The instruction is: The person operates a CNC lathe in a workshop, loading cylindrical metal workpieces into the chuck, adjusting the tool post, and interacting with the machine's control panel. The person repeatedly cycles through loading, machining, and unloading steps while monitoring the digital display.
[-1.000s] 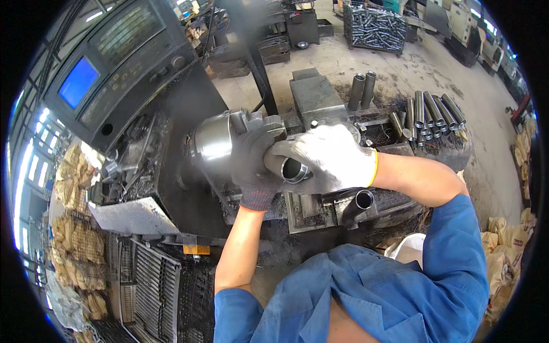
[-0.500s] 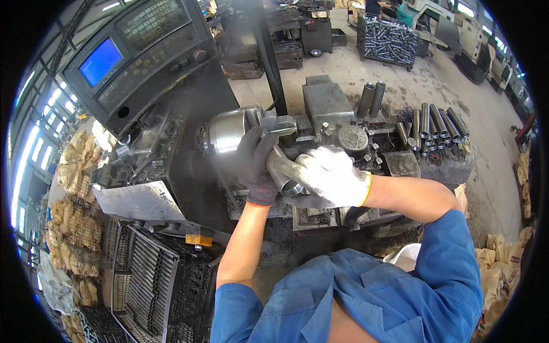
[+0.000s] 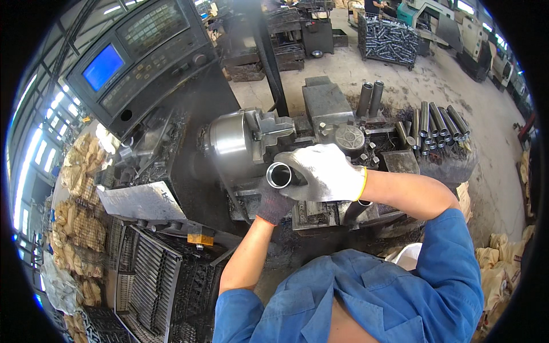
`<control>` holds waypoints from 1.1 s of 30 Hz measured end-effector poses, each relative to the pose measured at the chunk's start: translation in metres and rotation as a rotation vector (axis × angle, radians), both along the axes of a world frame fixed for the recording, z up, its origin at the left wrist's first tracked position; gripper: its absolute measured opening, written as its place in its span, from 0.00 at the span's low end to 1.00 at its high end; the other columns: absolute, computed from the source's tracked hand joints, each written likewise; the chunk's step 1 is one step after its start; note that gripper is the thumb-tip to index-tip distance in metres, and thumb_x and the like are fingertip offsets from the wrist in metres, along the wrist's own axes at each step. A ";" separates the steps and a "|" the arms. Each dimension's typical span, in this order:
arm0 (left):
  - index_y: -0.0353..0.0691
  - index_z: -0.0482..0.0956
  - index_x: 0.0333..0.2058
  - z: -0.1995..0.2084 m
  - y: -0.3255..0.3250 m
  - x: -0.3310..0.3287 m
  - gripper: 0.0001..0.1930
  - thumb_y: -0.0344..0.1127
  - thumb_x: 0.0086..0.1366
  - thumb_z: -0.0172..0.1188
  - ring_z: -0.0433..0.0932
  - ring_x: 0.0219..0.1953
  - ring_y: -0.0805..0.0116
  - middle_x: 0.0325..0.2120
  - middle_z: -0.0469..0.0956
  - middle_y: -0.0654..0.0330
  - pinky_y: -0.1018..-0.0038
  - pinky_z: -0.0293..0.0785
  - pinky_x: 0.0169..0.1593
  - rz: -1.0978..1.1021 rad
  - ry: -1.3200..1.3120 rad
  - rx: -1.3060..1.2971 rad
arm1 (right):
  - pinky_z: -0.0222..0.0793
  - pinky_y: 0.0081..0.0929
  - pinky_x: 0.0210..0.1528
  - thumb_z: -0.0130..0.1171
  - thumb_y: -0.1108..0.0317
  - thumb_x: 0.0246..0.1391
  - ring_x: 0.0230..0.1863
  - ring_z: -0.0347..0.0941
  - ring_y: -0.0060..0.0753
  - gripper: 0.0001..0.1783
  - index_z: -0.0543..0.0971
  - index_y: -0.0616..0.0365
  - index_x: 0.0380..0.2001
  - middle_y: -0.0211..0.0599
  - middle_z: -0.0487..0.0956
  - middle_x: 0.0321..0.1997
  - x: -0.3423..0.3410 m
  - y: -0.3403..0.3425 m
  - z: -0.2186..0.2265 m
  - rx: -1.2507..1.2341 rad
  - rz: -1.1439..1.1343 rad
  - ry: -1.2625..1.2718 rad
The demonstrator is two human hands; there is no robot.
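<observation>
A short metal tube [image 3: 279, 175] is held in front of the lathe chuck [image 3: 231, 134], its shiny open end facing up toward me. My right hand [image 3: 326, 171], in a white glove with a dark palm, is closed round the tube from the right. Just below the rim, my left hand [image 3: 274, 203] in a dark, red-cuffed glove is closed against the tube's lower part; most of its fingers are hidden. The chuck's stepped jaws [image 3: 274, 128] have no tube between them. Under my right wrist, another tube [image 3: 358, 210] leans at the machine's near edge.
Beyond my right hand sits a round tool turret [image 3: 350, 138]. Several finished-looking tubes [image 3: 440, 126] lie stacked at the right, and two tubes [image 3: 370, 98] stand upright behind. A control panel [image 3: 143, 51] rises at the left. Far off stands a full parts bin [image 3: 390, 40].
My left hand has drawn back from beside the chuck toward me. The tube has turned so its open end, earlier pointing low and right, faces up. Its place has shifted slightly left.
</observation>
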State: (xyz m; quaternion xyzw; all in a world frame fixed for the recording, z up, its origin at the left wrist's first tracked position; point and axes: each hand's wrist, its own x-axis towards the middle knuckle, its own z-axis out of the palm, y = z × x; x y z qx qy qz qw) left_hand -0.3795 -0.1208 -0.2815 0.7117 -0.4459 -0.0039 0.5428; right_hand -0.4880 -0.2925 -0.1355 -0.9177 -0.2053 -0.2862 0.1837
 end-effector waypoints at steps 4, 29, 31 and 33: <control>0.42 0.82 0.54 -0.008 -0.001 -0.013 0.31 0.40 0.52 0.84 0.88 0.49 0.57 0.46 0.88 0.55 0.62 0.85 0.55 0.111 0.061 0.005 | 0.84 0.41 0.42 0.78 0.49 0.50 0.39 0.88 0.48 0.30 0.84 0.54 0.52 0.42 0.88 0.40 -0.002 -0.002 0.000 0.041 -0.025 0.107; 0.34 0.84 0.47 0.003 0.015 -0.068 0.18 0.27 0.59 0.79 0.88 0.40 0.67 0.37 0.88 0.55 0.69 0.86 0.45 0.030 0.256 0.213 | 0.79 0.50 0.31 0.73 0.48 0.50 0.28 0.84 0.57 0.23 0.84 0.58 0.38 0.47 0.84 0.25 -0.095 -0.102 -0.040 -0.221 -0.259 0.665; 0.41 0.88 0.35 0.023 0.003 -0.075 0.08 0.28 0.58 0.77 0.87 0.43 0.62 0.37 0.88 0.55 0.65 0.83 0.48 -0.057 0.180 0.246 | 0.82 0.45 0.34 0.75 0.56 0.49 0.31 0.87 0.50 0.20 0.85 0.58 0.41 0.44 0.87 0.29 -0.113 -0.130 -0.011 0.040 -0.261 0.558; 0.45 0.91 0.35 0.019 -0.006 -0.077 0.05 0.33 0.60 0.76 0.86 0.47 0.60 0.40 0.89 0.56 0.64 0.83 0.50 -0.176 0.049 0.214 | 0.85 0.40 0.42 0.77 0.64 0.47 0.38 0.88 0.41 0.22 0.86 0.60 0.46 0.43 0.89 0.36 -0.135 -0.160 0.033 0.201 -0.236 0.318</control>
